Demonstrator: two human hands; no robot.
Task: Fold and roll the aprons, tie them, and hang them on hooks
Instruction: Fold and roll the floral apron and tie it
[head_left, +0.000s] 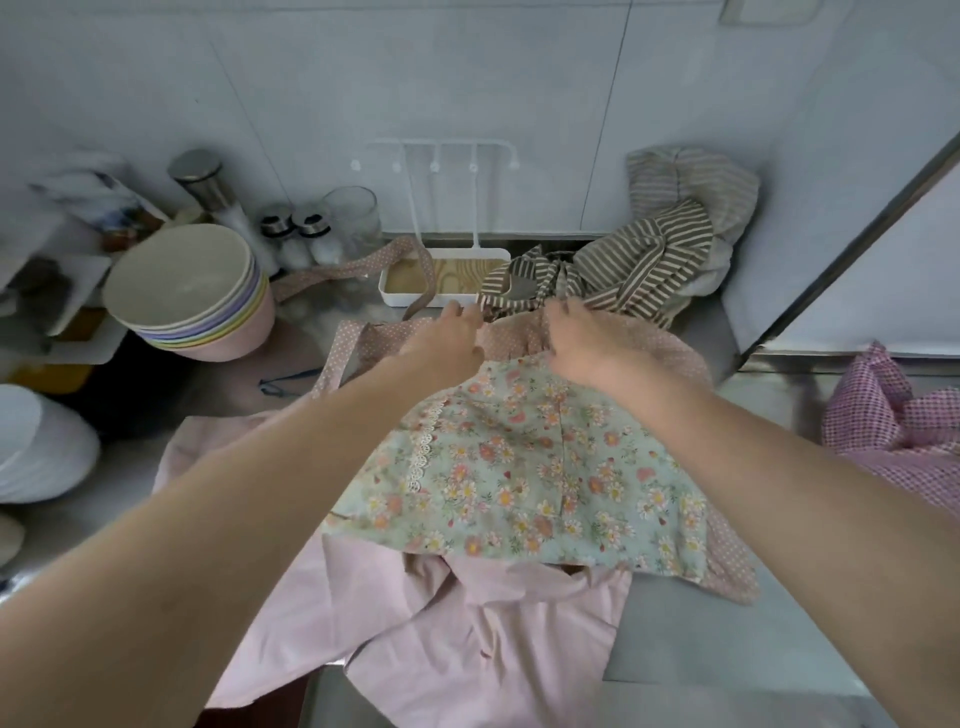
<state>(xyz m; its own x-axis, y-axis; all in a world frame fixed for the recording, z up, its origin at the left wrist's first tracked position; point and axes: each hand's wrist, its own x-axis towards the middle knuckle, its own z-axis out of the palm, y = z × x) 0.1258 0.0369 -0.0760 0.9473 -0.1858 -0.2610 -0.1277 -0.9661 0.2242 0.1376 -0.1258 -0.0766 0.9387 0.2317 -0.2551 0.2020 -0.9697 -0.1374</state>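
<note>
White wall panels are backing a steel bench (675, 649), with a white hook rack (441, 156) standing at its far edge. Lying along the middle of the bench is the floral cotton apron with dotted pink trim (519, 467), spread over a plain pink cloth (467, 623) that is hanging off the near edge. Both hands are reaching to the apron's far end: the left hand (447, 343) is curling its fingers down onto the dotted waistband, and the right hand (582, 343) is doing the same just beside it; both look to be pinching the gathered fabric, though the fingertips are partly hidden. One dotted pink strap (348, 270) is trailing toward the far left, past a stack of pastel bowls (192, 291) at the left edge. A brown striped apron (623, 270) is bunched in the far right corner, touching the floral one's far end, and a pink gingham cloth (893, 426) is sitting at the right edge. Judging by this, folding is just starting. To do it well: free the floral apron's far end from the striped heap, draw it toward the near edge with edges matched, and keep the straps out for tying.
</note>
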